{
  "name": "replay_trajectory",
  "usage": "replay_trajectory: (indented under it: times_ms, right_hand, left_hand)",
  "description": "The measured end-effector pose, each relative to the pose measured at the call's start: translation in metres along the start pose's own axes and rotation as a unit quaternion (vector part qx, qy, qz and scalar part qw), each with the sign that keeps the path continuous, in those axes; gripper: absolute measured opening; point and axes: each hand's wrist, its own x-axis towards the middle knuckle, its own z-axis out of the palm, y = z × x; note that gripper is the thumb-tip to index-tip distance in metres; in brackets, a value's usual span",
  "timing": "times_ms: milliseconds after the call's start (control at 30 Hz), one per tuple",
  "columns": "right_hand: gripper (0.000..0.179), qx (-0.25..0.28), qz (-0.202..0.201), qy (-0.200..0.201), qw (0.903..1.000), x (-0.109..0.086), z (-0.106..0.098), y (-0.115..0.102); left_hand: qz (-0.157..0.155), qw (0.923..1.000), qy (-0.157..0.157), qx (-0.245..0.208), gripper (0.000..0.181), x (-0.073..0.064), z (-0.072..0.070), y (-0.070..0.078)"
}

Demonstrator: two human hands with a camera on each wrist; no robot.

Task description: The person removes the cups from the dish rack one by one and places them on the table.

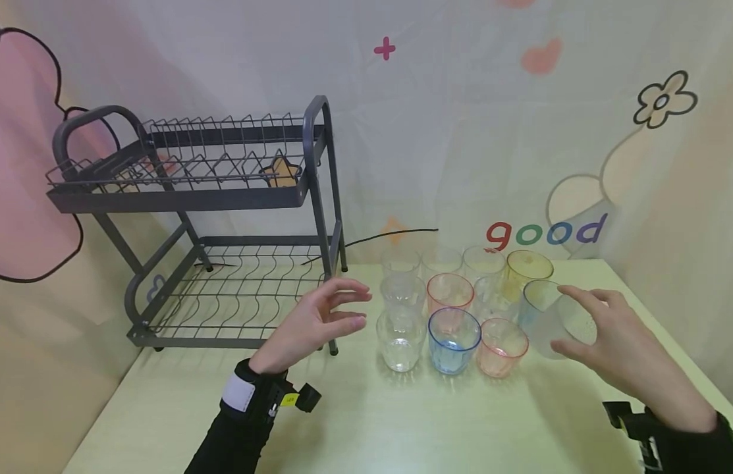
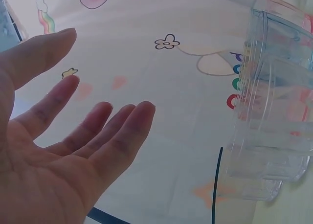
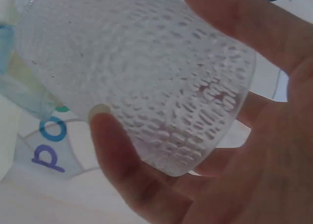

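My right hand [image 1: 618, 345] pinches a clear, pebble-textured drinking glass [image 3: 146, 82] between thumb and fingers. In the head view that glass is tilted at the right end of a group of glasses and overlaps a blue-tinted glass [image 1: 539, 296] behind it. Away to the left, my left hand [image 1: 313, 322] hovers in front of the rack with fingers loosely bent and nothing in them. Nearest to it stands a clear glass [image 1: 400, 345]. Beside that are a blue glass [image 1: 454, 349] and a red-rimmed glass [image 1: 501, 352].
Behind the front glasses stand another red-rimmed glass [image 1: 450, 293], a yellow glass [image 1: 529, 264] and several clear ones. A dark two-tier wire dish rack [image 1: 176, 199] occupies the table's left side. A printed cloth [image 1: 437, 131] hangs behind, with a thin black cable [image 1: 392, 232] before it.
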Motion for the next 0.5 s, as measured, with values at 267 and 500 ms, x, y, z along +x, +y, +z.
replay_trajectory:
  times_ms: [267, 500]
  right_hand:
    - [0.078, -0.016, 0.018, -0.063, 0.9977, 0.009, 0.012, 0.016]
    - [0.076, -0.017, 0.024, -0.083, 0.9961, 0.017, 0.028, 0.021]
  left_hand:
    - [-0.015, 0.9999, -0.004, 0.0, 0.048, 0.0, -0.002, 0.0]
    - [-0.025, 0.9997, -0.002, 0.009, 0.051, -0.002, -0.004, 0.0]
